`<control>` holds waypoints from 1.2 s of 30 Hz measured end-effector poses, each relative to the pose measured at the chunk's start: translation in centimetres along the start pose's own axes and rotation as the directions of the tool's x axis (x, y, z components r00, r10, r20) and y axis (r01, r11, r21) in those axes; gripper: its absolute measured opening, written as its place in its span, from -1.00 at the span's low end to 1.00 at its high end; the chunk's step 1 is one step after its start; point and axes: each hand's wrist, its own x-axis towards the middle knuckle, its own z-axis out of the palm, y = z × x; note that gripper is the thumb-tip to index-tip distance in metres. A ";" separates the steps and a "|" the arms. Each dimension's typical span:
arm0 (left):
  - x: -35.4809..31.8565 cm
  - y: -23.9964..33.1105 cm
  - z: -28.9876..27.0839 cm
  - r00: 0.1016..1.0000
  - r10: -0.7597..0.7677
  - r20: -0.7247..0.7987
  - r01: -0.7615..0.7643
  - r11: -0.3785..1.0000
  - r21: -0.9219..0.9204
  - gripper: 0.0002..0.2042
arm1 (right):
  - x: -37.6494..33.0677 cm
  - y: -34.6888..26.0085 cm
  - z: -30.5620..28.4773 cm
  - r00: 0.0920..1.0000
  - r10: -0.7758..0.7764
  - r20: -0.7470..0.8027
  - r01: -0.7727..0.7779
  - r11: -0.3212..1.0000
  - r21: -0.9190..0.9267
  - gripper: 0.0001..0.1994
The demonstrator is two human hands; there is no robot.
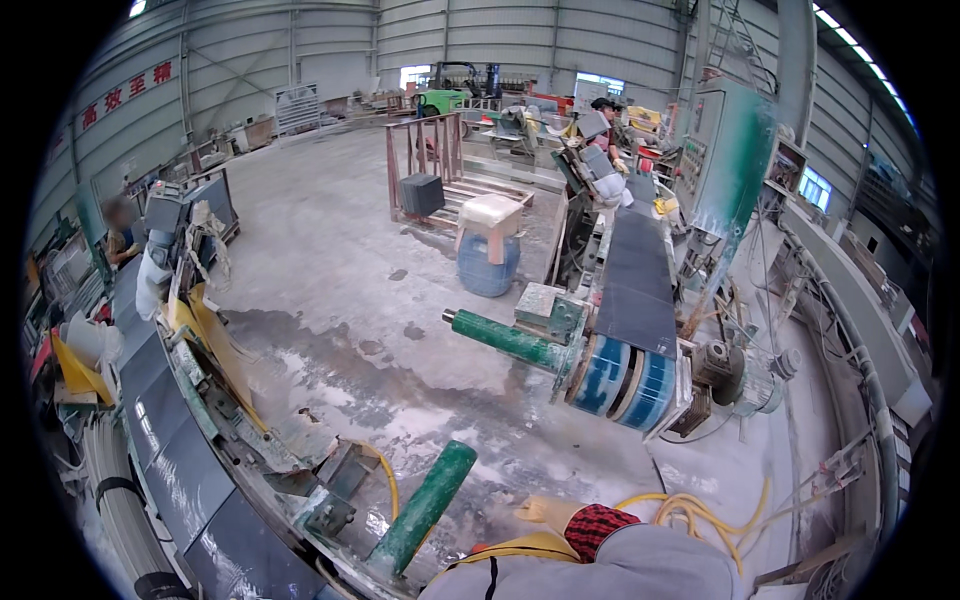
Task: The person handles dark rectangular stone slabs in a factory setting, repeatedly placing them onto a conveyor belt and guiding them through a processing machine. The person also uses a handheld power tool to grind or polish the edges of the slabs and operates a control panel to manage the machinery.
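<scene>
My right hand (547,511), in a pale glove with a red-and-black checked cuff (597,527), reaches in from the lower edge over the wet floor. It looks apart from everything around it; its fingers are too small and foreshortened to make out. Left of it, a green cylinder (430,505) slants up beside the left conveyor. Dark flat slabs (190,485) lie along that conveyor. Ahead to the right, another conveyor carries dark slabs (636,275) and ends in a blue-banded roller (622,380). My left hand is out of sight.
A yellow hose (690,508) lies coiled on the floor at right. A green bar (505,340) juts from the right conveyor's end. Beyond stand a blue barrel (488,262) and a rusty rack (425,165). One person (612,135) works far right, another (120,235) at left.
</scene>
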 end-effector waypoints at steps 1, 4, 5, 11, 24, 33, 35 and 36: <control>0.0 -0.7 -0.3 0.999 0.003 -0.036 0.000 0.998 0.069 -0.59 | -0.4 0.9 -0.1 0.999 0.043 0.015 -0.043 0.999 0.025 -0.52; 0.6 -0.4 1.0 0.990 0.050 -0.132 -0.020 0.975 0.223 -0.61 | -4.3 3.2 -1.5 0.986 0.168 -0.005 -0.167 0.984 0.065 -0.52; 0.9 0.3 1.8 0.986 0.076 -0.151 -0.035 0.966 0.258 -0.62 | -4.8 5.4 -0.7 0.980 0.194 -0.041 -0.192 0.980 0.053 -0.52; -0.8 -3.4 6.8 0.954 0.177 -0.242 -0.114 0.960 0.255 -0.61 | -5.2 5.5 0.5 0.979 0.203 -0.007 -0.203 0.979 0.021 -0.40; -6.8 -3.1 0.9 0.999 0.037 0.040 -0.038 0.999 0.019 -0.56 | -3.0 -2.1 -1.9 1.000 -0.005 0.023 -0.003 0.933 0.359 -0.50; -0.4 1.2 -5.1 0.866 -0.366 0.341 0.392 0.920 -0.008 -0.58 | -7.1 2.2 -4.6 0.740 -0.658 0.141 0.671 0.736 -0.089 -0.57; -0.5 -0.1 -2.6 0.859 -0.381 0.342 0.405 0.914 0.002 -0.52 | -7.7 -1.2 -6.3 0.925 -0.304 0.229 0.313 0.950 -0.005 -0.65; -1.3 -0.3 -0.7 0.893 -0.379 0.241 0.384 0.923 0.028 -0.51 | -7.9 -2.0 -7.1 0.962 -0.086 0.259 0.086 0.996 0.011 -0.64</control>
